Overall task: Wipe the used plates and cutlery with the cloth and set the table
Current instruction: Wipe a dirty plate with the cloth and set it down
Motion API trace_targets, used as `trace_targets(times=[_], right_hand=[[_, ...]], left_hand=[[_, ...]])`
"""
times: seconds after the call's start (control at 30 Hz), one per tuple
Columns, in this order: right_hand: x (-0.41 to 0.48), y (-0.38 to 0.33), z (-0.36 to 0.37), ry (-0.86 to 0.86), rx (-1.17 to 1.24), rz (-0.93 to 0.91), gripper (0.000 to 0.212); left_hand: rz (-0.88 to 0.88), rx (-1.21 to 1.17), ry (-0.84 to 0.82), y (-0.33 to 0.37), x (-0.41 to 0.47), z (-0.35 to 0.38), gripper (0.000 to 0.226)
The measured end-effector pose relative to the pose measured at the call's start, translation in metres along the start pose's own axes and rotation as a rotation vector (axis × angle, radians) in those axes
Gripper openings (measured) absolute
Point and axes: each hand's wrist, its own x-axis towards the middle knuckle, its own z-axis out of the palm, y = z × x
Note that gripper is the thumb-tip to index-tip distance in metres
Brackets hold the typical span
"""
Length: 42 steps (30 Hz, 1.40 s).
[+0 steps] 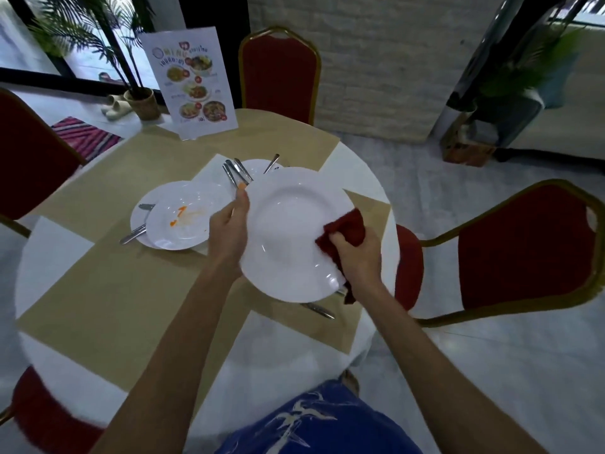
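Note:
My left hand grips the left rim of a large white plate, held tilted above the round table. My right hand presses a dark red cloth against the plate's right rim. To the left on the table lies a stained white plate with orange smears, stacked on another plate with cutlery between them. Behind the held plate, a further white plate carries several pieces of cutlery. A knife handle shows under the held plate.
Red chairs with gold frames stand at the far side, right, left and near left. A standing menu card is at the table's far edge. Beige placemats cover the white tablecloth. Potted plants stand behind.

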Motion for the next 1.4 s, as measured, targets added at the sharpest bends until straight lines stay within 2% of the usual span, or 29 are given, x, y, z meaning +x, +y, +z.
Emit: trace_targets(times=[0.03,0.1,0.13,0.2,0.3,0.4,0.5,0.53,0.6,0.7,0.73,0.8,0.83,0.9,0.93,0.97,1.03,1.1,1.13,1.2,1.33,1.4], right_hand=[[-0.015,0.011,0.012,0.042,0.154,0.162,0.032],[-0.038,0.021,0.03,0.067,0.295,0.39,0.023],[-0.044,0.021,0.034,0.045,0.302,0.453,0.019],[-0.043,0.021,0.026,-0.022,0.24,0.46,0.02],[-0.023,0.017,0.006,-0.064,-0.109,0.207,0.046],[0.007,0.006,0.007,-0.073,-0.537,-0.211,0.06],[0.024,0.002,0.029,-0.103,-1.067,-0.614,0.071],[0.024,0.004,0.037,-0.161,-1.144,-0.662,0.073],[0.013,0.016,0.046,-0.385,-1.14,-0.675,0.068],[-0.017,0.032,0.033,-0.803,-0.994,-0.548,0.061],[-0.023,0.035,0.02,-0.894,-0.974,-0.51,0.059],[-0.015,0.046,-0.014,-0.971,-1.031,-0.5,0.056],[0.001,0.049,-0.032,-0.927,-1.088,-0.547,0.055],[0.048,0.05,-0.056,-0.704,-1.192,-0.679,0.058],[0.075,0.047,-0.064,-0.603,-1.201,-0.654,0.062],[0.098,0.041,-0.069,-0.523,-1.15,-0.584,0.067],[0.134,0.027,-0.075,-0.405,-0.845,-0.373,0.07],[0.146,0.02,-0.079,-0.291,-0.516,-0.137,0.048],[0.149,0.019,-0.082,-0.247,-0.469,-0.074,0.035],[0.158,0.027,-0.09,-0.258,-0.49,-0.008,0.027],[0.205,0.033,-0.091,-0.283,-0.522,0.077,0.03],[0.231,0.032,-0.084,-0.27,-0.541,0.063,0.031]], left_hand=[[-0.01,-0.054,0.068,-0.006,-0.002,0.001,0.042],[-0.047,-0.11,0.156,-0.022,-0.005,0.002,0.045],[-0.054,-0.127,0.181,-0.029,-0.005,-0.001,0.046],[-0.086,-0.147,0.211,-0.04,-0.006,-0.007,0.041],[-0.127,-0.09,0.201,-0.052,-0.013,-0.018,0.035],[-0.199,-0.038,0.17,-0.061,-0.019,-0.023,0.038],[-0.242,-0.018,0.158,-0.067,-0.016,-0.013,0.043],[-0.24,-0.006,0.144,-0.066,-0.015,-0.005,0.047],[-0.245,0.021,0.138,-0.066,-0.011,0.013,0.057],[-0.246,0.089,0.194,-0.062,-0.003,0.032,0.054],[-0.252,0.09,0.202,-0.063,0.002,0.033,0.054],[-0.281,0.122,0.203,-0.066,0.009,0.035,0.055],[-0.29,0.135,0.202,-0.068,0.012,0.038,0.055],[-0.316,0.155,0.163,-0.073,0.015,0.048,0.057],[-0.327,0.163,0.132,-0.073,0.013,0.058,0.06],[-0.339,0.169,0.098,-0.075,0.012,0.069,0.06],[-0.362,0.146,0.084,-0.076,0.012,0.092,0.056],[-0.393,0.075,0.13,-0.074,0.02,0.109,0.056],[-0.393,0.036,0.161,-0.071,0.027,0.117,0.054],[-0.375,0.008,0.2,-0.069,0.043,0.129,0.05],[-0.41,0.075,0.073,-0.085,0.077,0.14,0.046],[-0.415,0.16,0.02,-0.095,0.09,0.14,0.027]])
